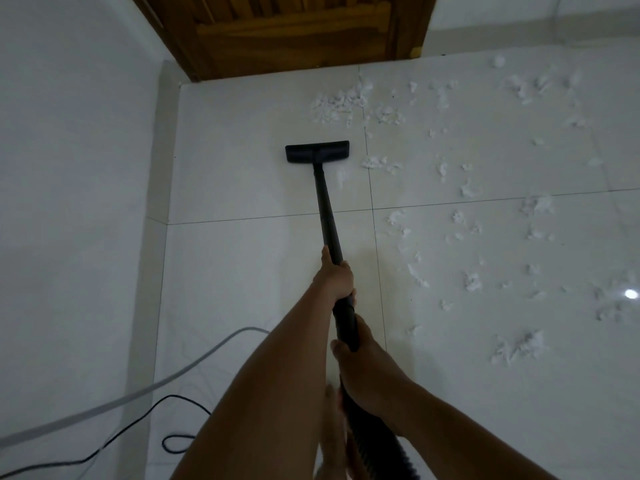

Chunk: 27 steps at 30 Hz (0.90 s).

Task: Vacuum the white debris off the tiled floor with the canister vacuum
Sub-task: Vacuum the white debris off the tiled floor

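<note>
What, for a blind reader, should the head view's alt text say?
Left hand and right hand grip a black vacuum wand, its floor head on white tiles beside white debris. A wooden door stands ahead; a grey tube and black cord lie lower left.
</note>
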{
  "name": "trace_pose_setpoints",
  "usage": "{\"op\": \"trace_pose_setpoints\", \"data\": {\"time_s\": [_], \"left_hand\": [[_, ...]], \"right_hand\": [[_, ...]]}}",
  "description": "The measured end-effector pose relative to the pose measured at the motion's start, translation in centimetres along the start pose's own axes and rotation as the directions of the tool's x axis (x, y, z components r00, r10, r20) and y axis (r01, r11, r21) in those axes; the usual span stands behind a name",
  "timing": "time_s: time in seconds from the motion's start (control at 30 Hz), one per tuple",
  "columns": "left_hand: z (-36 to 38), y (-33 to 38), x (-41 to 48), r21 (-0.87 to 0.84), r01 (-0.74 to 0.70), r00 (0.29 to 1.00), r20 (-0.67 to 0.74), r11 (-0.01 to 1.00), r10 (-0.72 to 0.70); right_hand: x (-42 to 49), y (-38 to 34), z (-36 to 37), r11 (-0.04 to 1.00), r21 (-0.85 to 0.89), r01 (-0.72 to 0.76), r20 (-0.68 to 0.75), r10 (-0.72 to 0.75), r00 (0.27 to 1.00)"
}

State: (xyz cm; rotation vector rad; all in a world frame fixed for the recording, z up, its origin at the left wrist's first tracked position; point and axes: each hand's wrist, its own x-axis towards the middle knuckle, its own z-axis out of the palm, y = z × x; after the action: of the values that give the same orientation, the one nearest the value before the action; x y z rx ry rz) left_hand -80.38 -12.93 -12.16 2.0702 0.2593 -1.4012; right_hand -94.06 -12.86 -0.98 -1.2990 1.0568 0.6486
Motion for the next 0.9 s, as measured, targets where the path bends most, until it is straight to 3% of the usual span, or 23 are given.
{"op": "trace_pose_setpoints", "data": {"time_s": [0.9], "left_hand": [[-6.9, 13.0, 9.7, -0.006, 0.008, 1.000, -0.030, 1.000, -0.008]], "right_hand": [[10.1, -13.3, -2.8, 0.991, 0.130, -0.037, 0.032, 0.033, 0.999]]}}
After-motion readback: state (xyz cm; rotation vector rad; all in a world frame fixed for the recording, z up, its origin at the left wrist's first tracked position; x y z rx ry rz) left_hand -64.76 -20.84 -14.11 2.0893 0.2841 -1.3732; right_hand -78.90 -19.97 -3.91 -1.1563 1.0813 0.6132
